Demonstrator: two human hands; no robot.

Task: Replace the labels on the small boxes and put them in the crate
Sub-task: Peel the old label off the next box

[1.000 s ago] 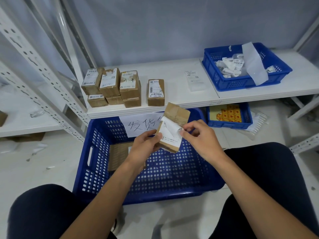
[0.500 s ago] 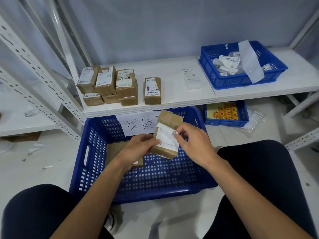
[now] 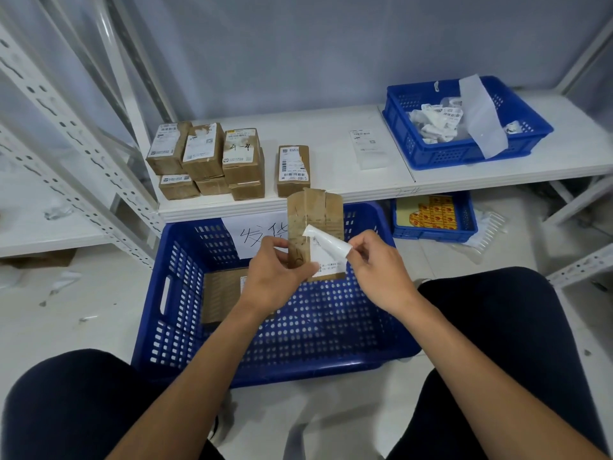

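My left hand point(image 3: 277, 277) grips a small taped cardboard box point(image 3: 315, 215) upright above the big blue crate point(image 3: 185, 293). My right hand point(image 3: 378, 270) pinches the white label point(image 3: 326, 242) on the box's face; the label's upper part is curled away from the cardboard while its lower part still sticks. One flat brown box point(image 3: 220, 293) lies inside the crate, partly behind my left wrist. Several more small labelled boxes point(image 3: 205, 157) are stacked on the white shelf point(image 3: 331, 127), with one box point(image 3: 293, 169) apart to their right.
A loose label sheet point(image 3: 368, 149) lies on the shelf. A blue basket point(image 3: 464, 157) at the right holds crumpled label scraps and a backing strip. A smaller blue tray point(image 3: 431, 217) with yellow-red stickers sits on the floor below. Metal rack uprights stand at left.
The box has turned more upright and squarer to the camera. My right hand has pulled the label's upper part further off the cardboard, so it now curls free.
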